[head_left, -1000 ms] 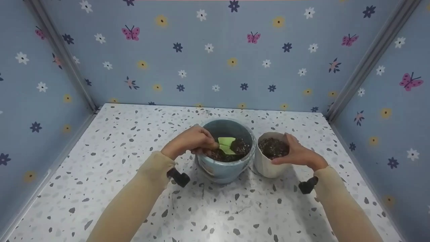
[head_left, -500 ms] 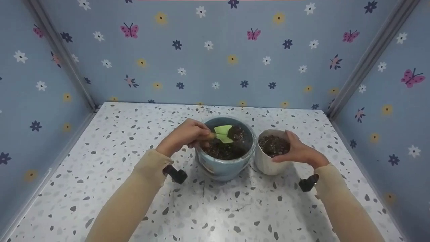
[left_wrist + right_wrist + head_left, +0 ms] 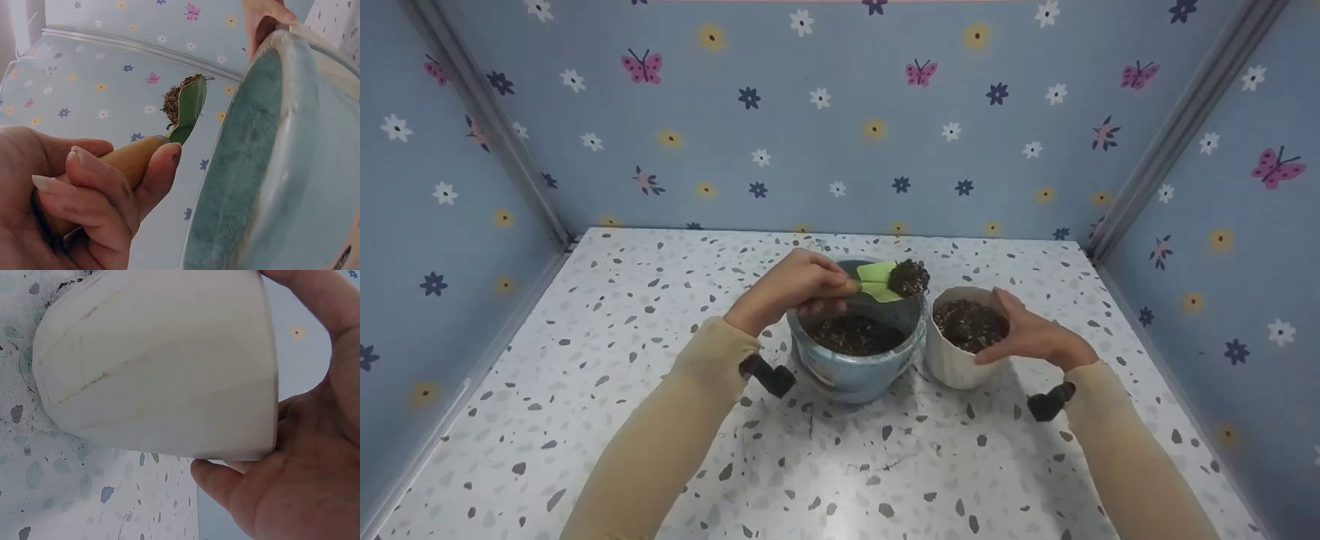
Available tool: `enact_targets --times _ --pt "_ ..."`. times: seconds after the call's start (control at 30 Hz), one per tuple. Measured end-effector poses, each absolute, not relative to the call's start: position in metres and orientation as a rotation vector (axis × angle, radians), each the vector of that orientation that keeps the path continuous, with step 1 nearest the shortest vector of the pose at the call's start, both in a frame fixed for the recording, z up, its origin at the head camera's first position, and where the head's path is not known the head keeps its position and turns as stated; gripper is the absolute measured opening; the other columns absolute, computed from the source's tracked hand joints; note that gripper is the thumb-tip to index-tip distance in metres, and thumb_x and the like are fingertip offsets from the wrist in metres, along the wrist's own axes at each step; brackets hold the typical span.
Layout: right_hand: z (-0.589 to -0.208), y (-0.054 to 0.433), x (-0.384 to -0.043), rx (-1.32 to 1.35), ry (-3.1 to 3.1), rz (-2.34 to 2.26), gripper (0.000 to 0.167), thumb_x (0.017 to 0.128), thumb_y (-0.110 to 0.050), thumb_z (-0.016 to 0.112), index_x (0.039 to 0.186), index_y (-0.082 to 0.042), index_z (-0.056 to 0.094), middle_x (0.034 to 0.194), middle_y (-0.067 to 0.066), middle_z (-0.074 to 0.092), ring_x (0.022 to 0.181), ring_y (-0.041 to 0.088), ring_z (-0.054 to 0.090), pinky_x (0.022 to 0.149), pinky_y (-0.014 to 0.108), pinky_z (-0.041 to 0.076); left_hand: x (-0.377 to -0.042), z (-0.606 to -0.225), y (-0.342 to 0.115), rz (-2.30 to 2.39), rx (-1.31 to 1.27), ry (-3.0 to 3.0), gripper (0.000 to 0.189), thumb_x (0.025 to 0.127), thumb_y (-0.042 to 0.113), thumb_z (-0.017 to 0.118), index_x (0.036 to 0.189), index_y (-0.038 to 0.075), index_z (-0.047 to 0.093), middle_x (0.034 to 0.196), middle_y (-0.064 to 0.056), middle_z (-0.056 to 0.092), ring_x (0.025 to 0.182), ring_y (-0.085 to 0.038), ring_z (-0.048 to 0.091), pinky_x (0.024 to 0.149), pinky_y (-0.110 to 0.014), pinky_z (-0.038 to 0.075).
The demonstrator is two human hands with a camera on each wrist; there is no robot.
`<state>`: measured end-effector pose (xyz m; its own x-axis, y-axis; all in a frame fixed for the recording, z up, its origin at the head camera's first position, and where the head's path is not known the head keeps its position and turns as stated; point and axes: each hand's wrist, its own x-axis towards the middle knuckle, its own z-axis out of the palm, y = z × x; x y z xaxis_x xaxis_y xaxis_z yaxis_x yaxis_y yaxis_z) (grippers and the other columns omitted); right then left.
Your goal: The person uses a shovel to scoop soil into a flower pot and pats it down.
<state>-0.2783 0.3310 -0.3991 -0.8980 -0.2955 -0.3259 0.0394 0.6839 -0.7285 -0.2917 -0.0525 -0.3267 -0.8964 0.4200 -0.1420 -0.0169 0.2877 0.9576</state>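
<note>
My left hand (image 3: 797,289) grips the wooden handle (image 3: 132,159) of a small garden trowel (image 3: 876,291) with a green blade. A heap of dark soil (image 3: 910,278) sits on the blade, raised over the far right rim of a glazed blue pot (image 3: 855,375). In the left wrist view, the fingers curl round the handle beside that pot's rim. Around the right side of a white faceted pot (image 3: 956,366) my right hand (image 3: 1031,339) holds on, thumb at the near side and fingers behind. Both pots stand upright with dark soil inside.
The pots stand close side by side on a white terrazzo-patterned tabletop (image 3: 840,465). Blue flower-patterned panels (image 3: 840,120) rise at the back and both sides, with grey posts (image 3: 1185,120) at the corners. A few dark crumbs lie by the white pot's base.
The trowel has risen out of the blue pot with soil on its blade and moved right, toward the white pot. The right hand stays on the white pot.
</note>
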Motion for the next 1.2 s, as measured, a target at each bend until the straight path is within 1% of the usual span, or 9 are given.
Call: enact_targets --times 0.27,0.43,0.57,0.7,0.83,0.9,0.97,1.07,1.2 --pt "-0.4 0.333 -0.279 -0.199 2.479 -1.109 0.137 0.07 -0.038 0.09 0.158 -0.011 -0.011 0.163 0.016 -0.012 0.148 0.037 -0.008 0.114 0.06 0.006 -0.3 -0.323 -0.016 1.669 0.413 2.182 0.017 0.093 0.012 0.063 0.1 -0.001 0.073 0.067 -0.007 0.067 0.046 -0.011 0.054 0.039 -0.021 0.033" --pt "-0.401 0.334 -0.278 -0.192 2.483 -1.098 0.139 0.068 -0.04 0.091 0.158 -0.011 -0.012 0.163 0.015 -0.014 0.148 0.037 -0.01 0.114 0.06 0.005 -0.305 -0.326 0.004 1.61 0.426 2.234 0.02 0.091 0.014 0.067 0.104 0.001 0.073 0.074 -0.015 0.071 0.044 -0.01 0.05 0.039 -0.021 0.034" --pt "-0.402 0.334 -0.278 -0.187 2.492 -1.08 0.14 0.067 -0.043 0.09 0.158 -0.012 -0.011 0.163 0.014 -0.018 0.147 0.037 -0.013 0.114 0.062 0.004 -0.31 -0.33 0.016 1.564 0.43 2.263 0.017 0.09 0.014 0.067 0.101 0.002 0.074 0.077 -0.019 0.071 0.043 -0.01 0.047 0.039 -0.022 0.034" --pt "-0.402 0.336 -0.278 -0.188 2.504 -1.055 0.14 0.067 -0.046 0.09 0.158 -0.014 -0.011 0.163 0.012 -0.018 0.148 0.036 -0.013 0.114 0.061 0.004 -0.313 -0.331 0.027 1.523 0.461 2.299 0.015 0.09 0.013 0.068 0.098 0.002 0.075 0.077 -0.018 0.071 0.044 -0.011 0.047 0.041 -0.022 0.035" --pt "-0.401 0.333 -0.278 -0.193 2.495 -1.033 0.139 0.068 -0.047 0.089 0.158 -0.016 -0.013 0.163 0.012 -0.018 0.148 0.036 -0.013 0.114 0.062 0.004 -0.313 -0.332 0.032 1.45 0.512 2.369 0.011 0.086 0.011 0.068 0.087 0.003 0.075 0.072 -0.015 0.069 0.046 -0.012 0.046 0.043 -0.024 0.037" --pt "-0.401 0.333 -0.278 -0.199 2.49 -1.035 0.137 0.07 -0.046 0.088 0.158 -0.015 -0.013 0.163 0.013 -0.019 0.148 0.037 -0.013 0.114 0.062 0.005 -0.313 -0.331 0.035 1.398 0.532 2.432 0.011 0.084 0.011 0.068 0.076 0.004 0.071 0.066 -0.011 0.065 0.045 -0.012 0.043 0.044 -0.025 0.036" --pt "-0.4 0.333 -0.278 -0.206 2.49 -1.037 0.136 0.071 -0.045 0.088 0.158 -0.015 -0.013 0.163 0.013 -0.018 0.148 0.037 -0.012 0.114 0.062 0.006 -0.313 -0.33 0.037 1.353 0.543 2.483 0.014 0.084 0.011 0.067 0.071 0.004 0.067 0.062 -0.007 0.06 0.046 -0.012 0.042 0.045 -0.026 0.036" --pt "-0.399 0.334 -0.278 -0.211 2.496 -1.027 0.135 0.072 -0.045 0.087 0.158 -0.014 -0.012 0.162 0.014 -0.019 0.148 0.038 -0.012 0.114 0.062 0.006 -0.314 -0.329 0.041 1.294 0.549 2.547 0.012 0.085 0.012 0.068 0.076 0.004 0.067 0.064 -0.004 0.061 0.048 -0.011 0.045 0.047 -0.026 0.039" --pt "-0.398 0.336 -0.278 -0.203 2.515 -0.997 0.136 0.07 -0.048 0.087 0.158 -0.013 -0.011 0.162 0.015 -0.018 0.148 0.038 -0.011 0.113 0.062 0.004 -0.315 -0.327 0.045 1.228 0.554 2.612 0.016 0.085 0.014 0.068 0.095 0.003 0.073 0.079 -0.007 0.069 0.062 -0.014 0.057 0.057 -0.028 0.047"
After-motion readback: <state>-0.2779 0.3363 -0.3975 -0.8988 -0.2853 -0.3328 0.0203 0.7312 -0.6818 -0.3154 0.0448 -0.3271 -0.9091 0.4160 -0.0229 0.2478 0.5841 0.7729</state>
